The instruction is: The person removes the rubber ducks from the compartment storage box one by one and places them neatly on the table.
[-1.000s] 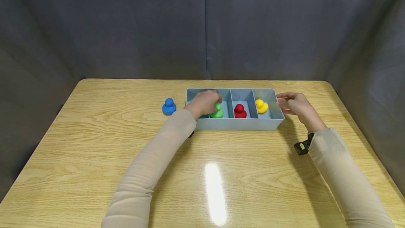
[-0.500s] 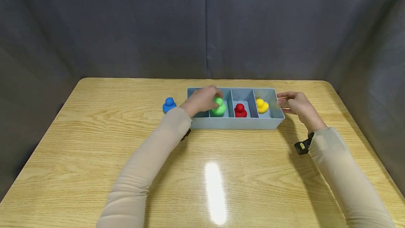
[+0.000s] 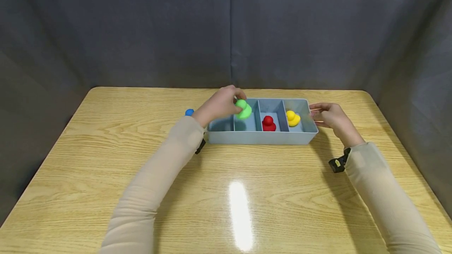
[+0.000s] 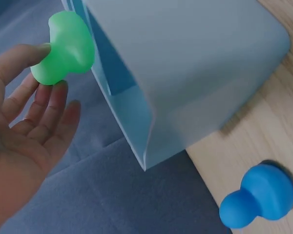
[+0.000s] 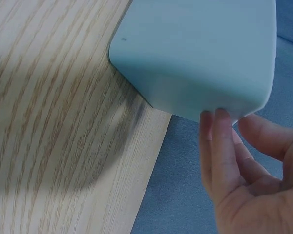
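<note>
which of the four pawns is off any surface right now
The green pawn, pinched in the left hand above the tray; red and yellow sit inside, blue on the table.

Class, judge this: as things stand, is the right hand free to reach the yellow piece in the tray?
Probably yes: the right hand rests at the tray end beside the yellow piece, whose compartment is open-topped and unobstructed.

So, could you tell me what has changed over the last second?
The left hand, pinching the green piece, has lifted it out of its compartment to above the tray. The right hand stays at the tray's end; the red, yellow and blue pieces have not moved.
</note>
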